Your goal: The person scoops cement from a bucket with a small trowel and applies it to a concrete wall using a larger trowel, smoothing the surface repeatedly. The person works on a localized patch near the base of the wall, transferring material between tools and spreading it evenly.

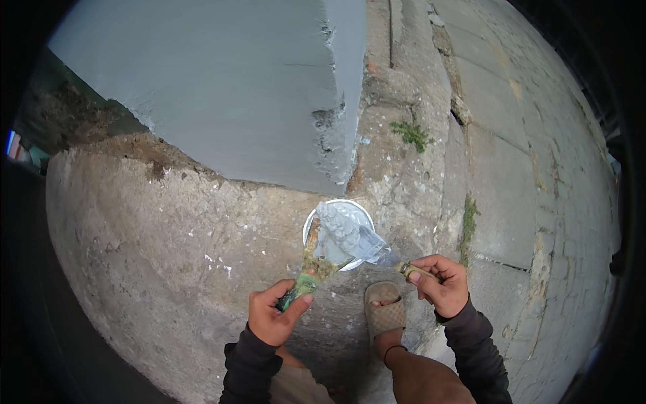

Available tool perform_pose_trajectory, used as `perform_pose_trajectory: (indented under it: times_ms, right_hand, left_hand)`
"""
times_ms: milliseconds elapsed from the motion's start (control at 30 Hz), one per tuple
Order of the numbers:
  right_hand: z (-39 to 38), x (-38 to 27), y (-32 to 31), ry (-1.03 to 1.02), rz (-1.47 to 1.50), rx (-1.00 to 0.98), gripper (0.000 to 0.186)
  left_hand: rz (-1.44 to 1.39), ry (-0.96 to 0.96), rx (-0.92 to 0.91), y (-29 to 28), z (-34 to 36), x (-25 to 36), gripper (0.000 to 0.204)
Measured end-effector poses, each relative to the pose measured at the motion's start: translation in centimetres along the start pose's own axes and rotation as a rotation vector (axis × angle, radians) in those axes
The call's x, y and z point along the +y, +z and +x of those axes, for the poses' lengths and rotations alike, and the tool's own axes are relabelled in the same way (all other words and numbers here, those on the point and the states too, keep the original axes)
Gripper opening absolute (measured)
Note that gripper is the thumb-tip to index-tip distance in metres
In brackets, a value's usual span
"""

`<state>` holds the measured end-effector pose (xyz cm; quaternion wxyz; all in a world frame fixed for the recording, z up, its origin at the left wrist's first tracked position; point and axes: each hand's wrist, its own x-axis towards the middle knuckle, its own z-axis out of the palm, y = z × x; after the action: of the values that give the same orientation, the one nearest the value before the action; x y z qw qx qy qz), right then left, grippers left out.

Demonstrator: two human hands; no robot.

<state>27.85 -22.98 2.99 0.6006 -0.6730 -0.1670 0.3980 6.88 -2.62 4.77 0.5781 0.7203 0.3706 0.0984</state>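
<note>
My left hand [276, 313] is closed round the green handle of a wide putty knife [319, 266]. A thick heap of grey filler [336, 229] lies on its blade. My right hand [437, 283] grips a second, narrower putty knife [388, 258] by its yellowish handle. The smeared blade of this knife touches the right side of the heap. Both blades are above a round white bucket [369, 214], whose rim shows around them. The heap and blades hide most of the bucket's inside.
Ahead stands a wall corner coated in smooth grey [235, 94], with rough, chipped patches along its edge. Stained concrete [175, 236] spreads to the left. Cracked paving [498, 175] lies right, with small weeds [412, 136]. My sandalled foot [385, 310] is just below the bucket.
</note>
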Motion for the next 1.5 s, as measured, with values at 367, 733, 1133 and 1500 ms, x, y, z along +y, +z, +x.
perform_pose_trajectory:
  times_ms: [367,733,1133,1500]
  right_hand:
    - [0.4,2.9,4.1,0.078,0.206,0.037,0.02]
    - [0.8,2.7,4.3,-0.058,0.057,0.075,0.019]
    - [2.6,2.1,2.5,-0.458,-0.504,0.153,0.019]
    - [3.5,3.3,1.9,-0.38,-0.281,-0.062,0.02]
  left_hand:
    - [0.215,0.046,0.203,2.5,-1.5,1.4,0.021]
    - [0.208,0.09,0.307,4.0,-1.9,-0.5,0.024]
    - [0.128,0.166,0.391,5.3,-1.7,-2.5,0.023]
    - [-0.17,-0.054,0.267,6.3,-1.6,-4.3,0.026]
